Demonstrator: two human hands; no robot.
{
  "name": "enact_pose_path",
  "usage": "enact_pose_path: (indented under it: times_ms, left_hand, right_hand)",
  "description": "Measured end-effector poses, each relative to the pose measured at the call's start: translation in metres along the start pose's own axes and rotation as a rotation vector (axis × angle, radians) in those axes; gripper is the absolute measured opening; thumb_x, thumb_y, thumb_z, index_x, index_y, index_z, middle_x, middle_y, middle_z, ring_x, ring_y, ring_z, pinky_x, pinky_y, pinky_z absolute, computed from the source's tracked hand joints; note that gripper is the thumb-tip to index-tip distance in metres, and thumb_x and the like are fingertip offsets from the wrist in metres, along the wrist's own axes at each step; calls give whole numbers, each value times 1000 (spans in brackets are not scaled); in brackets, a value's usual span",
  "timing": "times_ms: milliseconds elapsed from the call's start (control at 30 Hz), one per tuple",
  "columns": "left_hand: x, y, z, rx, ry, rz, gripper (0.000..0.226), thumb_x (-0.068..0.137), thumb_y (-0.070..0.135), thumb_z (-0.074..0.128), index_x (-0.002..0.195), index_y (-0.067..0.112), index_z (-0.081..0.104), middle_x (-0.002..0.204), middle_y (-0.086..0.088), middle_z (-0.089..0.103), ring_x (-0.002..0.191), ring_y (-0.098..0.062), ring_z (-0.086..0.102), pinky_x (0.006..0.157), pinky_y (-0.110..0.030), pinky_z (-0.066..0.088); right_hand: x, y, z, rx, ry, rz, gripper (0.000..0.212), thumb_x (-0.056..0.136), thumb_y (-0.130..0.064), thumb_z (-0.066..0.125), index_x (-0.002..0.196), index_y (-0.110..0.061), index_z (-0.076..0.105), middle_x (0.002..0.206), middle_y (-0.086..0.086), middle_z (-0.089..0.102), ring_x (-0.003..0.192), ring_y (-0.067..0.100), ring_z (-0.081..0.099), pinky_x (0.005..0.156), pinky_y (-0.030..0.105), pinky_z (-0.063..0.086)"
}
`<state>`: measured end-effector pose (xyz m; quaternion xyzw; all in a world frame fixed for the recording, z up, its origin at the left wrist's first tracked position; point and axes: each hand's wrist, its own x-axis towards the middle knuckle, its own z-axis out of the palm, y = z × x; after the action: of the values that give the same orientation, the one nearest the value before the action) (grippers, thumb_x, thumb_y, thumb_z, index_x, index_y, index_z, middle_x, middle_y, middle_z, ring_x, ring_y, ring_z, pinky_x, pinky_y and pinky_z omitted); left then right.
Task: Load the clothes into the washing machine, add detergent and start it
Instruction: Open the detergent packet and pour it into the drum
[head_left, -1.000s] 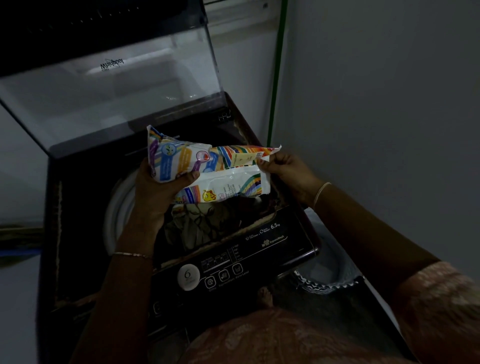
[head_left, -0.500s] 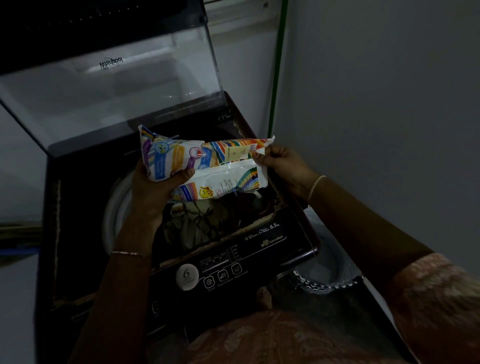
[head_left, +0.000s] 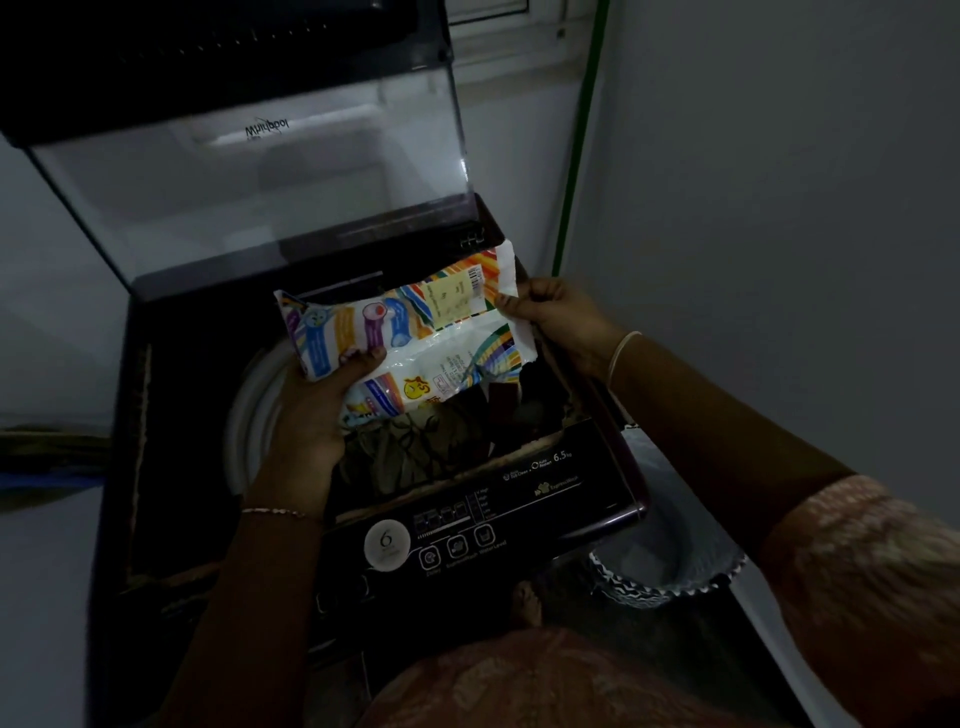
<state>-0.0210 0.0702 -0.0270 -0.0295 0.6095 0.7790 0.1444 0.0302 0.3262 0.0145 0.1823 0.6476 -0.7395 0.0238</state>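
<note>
A colourful detergent packet (head_left: 410, 332) lies sideways in the air over the open drum of the dark top-load washing machine (head_left: 519, 499). My left hand (head_left: 322, 400) grips the packet's left end from below. My right hand (head_left: 556, 312) pinches its white right end, which is lifted a little. Patterned clothes (head_left: 415, 447) lie in the drum under the packet. The machine's clear lid (head_left: 249, 166) stands raised at the back.
A control panel with a round knob (head_left: 387, 543) and buttons runs along the machine's front. A basket with a zigzag rim (head_left: 670, 582) sits on the floor at the right. A wall is close on the right, with a green pipe (head_left: 576, 145) in the corner.
Both hands have lifted the packet slightly and moved it toward the back. Its right end now tilts upward in my right hand.
</note>
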Motion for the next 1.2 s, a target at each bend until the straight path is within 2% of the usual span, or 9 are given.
enact_pose_path:
  times_ms: [133, 267, 467, 567, 633, 833, 900, 1000, 1200]
  left_hand:
    - [-2, -6, 2, -102, 0, -134, 59, 72, 17, 78, 128, 14, 59, 122, -12, 65, 94, -22, 70, 68, -36, 60]
    - [-5, -7, 3, -178, -59, -224, 107, 25, 39, 97, 123, 18, 62, 111, -4, 72, 96, -22, 71, 72, -39, 60]
    - [-9, -9, 5, -259, -65, -325, 93, 43, 31, 93, 129, 16, 60, 122, -13, 66, 101, -28, 69, 75, -44, 60]
    - [-13, -5, 10, -299, -41, -396, 40, 83, 22, 68, 122, 14, 62, 109, -14, 72, 87, -26, 72, 67, -43, 61]
    - [-15, -2, 13, -318, -42, -444, 22, 92, 20, 59, 111, 12, 65, 86, -10, 76, 68, -22, 73, 53, -36, 59]
    - [-22, 3, 24, -366, -61, -435, 25, 91, 24, 59, 112, 13, 65, 82, -8, 76, 65, -21, 73, 60, -37, 60]
    - [-22, 3, 27, -411, -79, -439, 36, 91, 26, 58, 124, 12, 61, 90, -9, 75, 71, -22, 73, 65, -36, 60]
    - [-26, 6, 29, -448, -104, -463, 27, 93, 28, 55, 111, 12, 64, 81, -8, 76, 66, -21, 73, 59, -34, 60]
    - [-42, 17, 29, -488, -98, -449, 34, 94, 33, 53, 119, 14, 63, 95, -10, 75, 75, -25, 73, 68, -40, 60]
  right_hand:
    - [4, -13, 6, -123, 34, -10, 34, 87, -14, 66, 104, 15, 61, 111, 27, 66, 100, 40, 66, 87, 50, 55]
    - [8, -27, 14, -200, 41, -39, 34, 85, -17, 68, 101, 13, 62, 109, 27, 67, 102, 43, 64, 89, 54, 53]
    - [7, -41, 21, -254, 24, -44, 33, 85, -19, 69, 103, 8, 65, 111, 24, 67, 104, 39, 64, 91, 51, 53]
    - [6, -45, 22, -256, 15, -40, 26, 85, -21, 68, 95, 3, 67, 109, 24, 68, 97, 40, 66, 89, 50, 54]
    - [5, -49, 22, -261, -5, -40, 21, 87, -24, 66, 90, -3, 69, 107, 22, 69, 88, 32, 67, 86, 42, 57]
    - [1, -66, 24, -302, -42, -10, 31, 87, -38, 64, 95, -9, 69, 106, 16, 71, 92, 29, 66, 93, 42, 53]
    - [-2, -75, 28, -298, -91, 7, 33, 90, -39, 59, 100, -9, 67, 102, 11, 70, 88, 23, 65, 87, 36, 53]
    - [-5, -87, 33, -247, -144, 26, 38, 90, -43, 56, 106, -10, 65, 99, 9, 71, 84, 22, 67, 80, 34, 56]
    - [-12, -112, 49, -328, -230, 28, 29, 90, -31, 59, 108, -8, 64, 109, 15, 69, 91, 26, 64, 90, 40, 52]
